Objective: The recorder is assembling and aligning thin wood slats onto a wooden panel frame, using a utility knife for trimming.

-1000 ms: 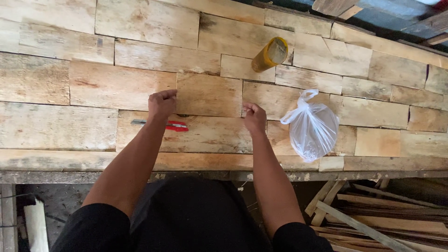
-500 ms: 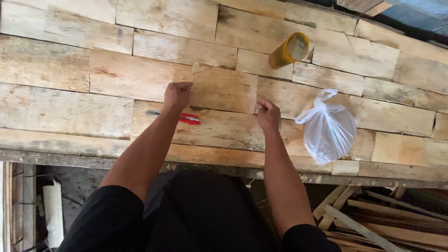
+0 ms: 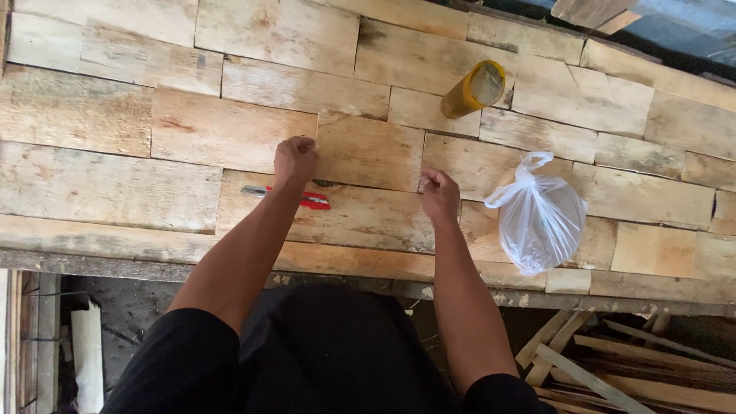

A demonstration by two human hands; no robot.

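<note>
A short pale wooden block (image 3: 369,149) lies among other boards on a rough plank bench (image 3: 100,184). My left hand (image 3: 294,159) is curled at the block's left edge and my right hand (image 3: 439,193) is curled at its lower right corner, both touching the wood. A red-handled utility knife (image 3: 307,199) lies on the plank just below my left wrist, partly hidden by my forearm.
A yellow cylindrical can (image 3: 473,90) stands behind the block to the right. A knotted clear plastic bag (image 3: 540,217) sits at the right near the bench's front edge. Loose wooden slats (image 3: 606,360) lie on the ground below right.
The view has shifted slightly, so the bench sits lower and further right in frame. Both hands stay at the same edges of the block.
</note>
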